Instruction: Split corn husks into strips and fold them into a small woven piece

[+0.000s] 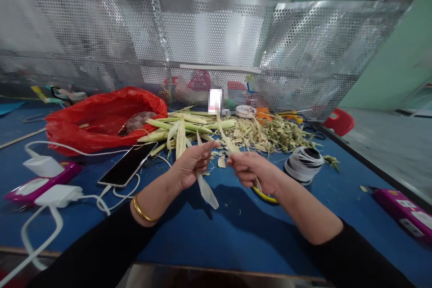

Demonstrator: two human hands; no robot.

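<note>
I see a pale, broad-ended strip point(207, 192) hanging below the left hand point(194, 164). A yellowish husk point(225, 137) slants upward from the right hand point(251, 168).

Layout of worktable point(219, 243), near to far.
Left: phone point(128, 165) before bag point(77, 135). Far centre: husks point(189, 119). Right of husks: scraps point(283, 132), spool point(303, 164) nearer. Behind all: perforated panel point(209, 31).

The husk strips point(207, 192) look papery and smooth, the heaped scraps point(241, 131) rough and dry. The red bag point(79, 119) is thin, glossy, crinkled plastic; the perforated panel point(212, 27), shiny metal. The blue surface point(222, 238) looks smooth and matt, the phone's face point(126, 165) glassy, the bangle point(141, 210) polished metal.
</note>
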